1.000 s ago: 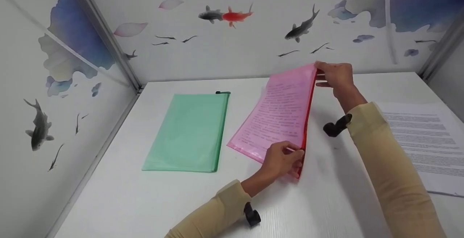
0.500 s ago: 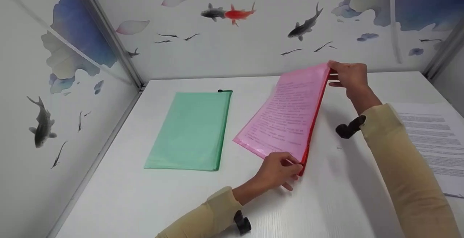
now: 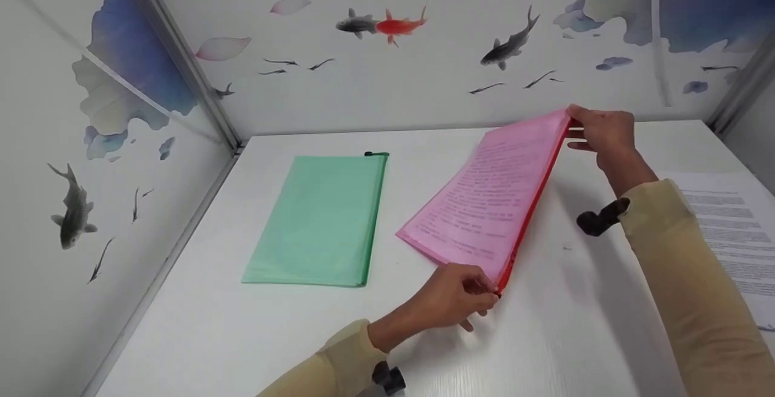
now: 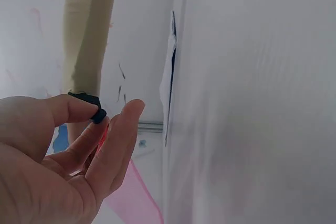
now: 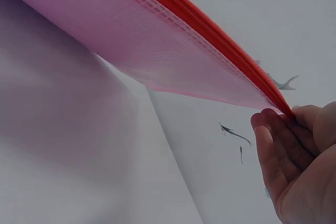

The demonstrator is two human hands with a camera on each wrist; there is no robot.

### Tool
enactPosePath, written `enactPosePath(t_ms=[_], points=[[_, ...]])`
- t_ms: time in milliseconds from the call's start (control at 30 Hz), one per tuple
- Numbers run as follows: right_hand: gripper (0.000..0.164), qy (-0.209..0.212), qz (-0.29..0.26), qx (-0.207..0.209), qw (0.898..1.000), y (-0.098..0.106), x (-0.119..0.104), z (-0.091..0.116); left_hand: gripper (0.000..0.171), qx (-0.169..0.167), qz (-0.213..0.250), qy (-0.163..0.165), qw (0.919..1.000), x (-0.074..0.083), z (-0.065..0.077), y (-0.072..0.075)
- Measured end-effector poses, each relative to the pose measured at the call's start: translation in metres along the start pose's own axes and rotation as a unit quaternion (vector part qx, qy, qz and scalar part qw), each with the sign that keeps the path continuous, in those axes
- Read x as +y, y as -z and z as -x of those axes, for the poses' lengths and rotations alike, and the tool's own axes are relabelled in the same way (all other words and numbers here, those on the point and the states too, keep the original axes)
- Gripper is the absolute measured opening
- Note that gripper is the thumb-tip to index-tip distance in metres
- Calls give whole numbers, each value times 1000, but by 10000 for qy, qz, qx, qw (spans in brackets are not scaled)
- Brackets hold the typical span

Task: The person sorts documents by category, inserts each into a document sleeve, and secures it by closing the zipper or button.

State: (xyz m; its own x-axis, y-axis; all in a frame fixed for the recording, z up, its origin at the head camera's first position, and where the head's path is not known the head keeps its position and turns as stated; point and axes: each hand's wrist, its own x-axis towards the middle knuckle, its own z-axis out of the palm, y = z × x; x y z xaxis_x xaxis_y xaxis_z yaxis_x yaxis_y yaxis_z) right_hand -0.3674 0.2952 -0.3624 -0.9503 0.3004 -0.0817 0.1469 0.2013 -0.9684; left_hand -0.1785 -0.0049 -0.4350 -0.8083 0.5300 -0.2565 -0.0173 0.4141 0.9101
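A translucent pink zip folder (image 3: pixel 478 197) with printed paper inside is tilted up, its red zipper (image 3: pixel 535 209) facing right. My right hand (image 3: pixel 610 134) pinches the folder's far top corner between thumb and fingers, the other fingers extended behind. At the zipper's near end my left hand (image 3: pixel 454 297) pinches with thumb and forefinger, where a dark bit of the zipper pull shows at the fingertips; most of it is hidden. In the right wrist view the zipper teeth run down to the right hand (image 5: pixel 299 150). The left hand (image 4: pixel 79 150) has its other fingers spread in the left wrist view.
A green zip folder (image 3: pixel 318 221) lies flat on the white table (image 3: pixel 200 324) to the left, a dark pull at its top corner. Printed sheets (image 3: pixel 726 233) lie at the right, partly behind the right sleeve. Decorated wall panels (image 3: pixel 412 82) close off the back and left.
My left hand has slid along the red zipper to its near end. My right hand has moved right with the folder's far corner, so the folder leans further right.
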Motion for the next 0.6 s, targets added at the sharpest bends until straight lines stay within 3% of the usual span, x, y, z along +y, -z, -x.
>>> enactPosePath(t_ms=[267,433,600], points=[[66,-75,-197,56,9998,9,9,-1,7,-272,-532,-126,9981,-1,7,11],[60,-148,-336,92,9993,16,16,-2,4,-865,-808,-155,9928,-5,9,15],[64,-315,-379,118,9987,23,20,-1,4,-1383,-1134,42,9839,-5,10,16]])
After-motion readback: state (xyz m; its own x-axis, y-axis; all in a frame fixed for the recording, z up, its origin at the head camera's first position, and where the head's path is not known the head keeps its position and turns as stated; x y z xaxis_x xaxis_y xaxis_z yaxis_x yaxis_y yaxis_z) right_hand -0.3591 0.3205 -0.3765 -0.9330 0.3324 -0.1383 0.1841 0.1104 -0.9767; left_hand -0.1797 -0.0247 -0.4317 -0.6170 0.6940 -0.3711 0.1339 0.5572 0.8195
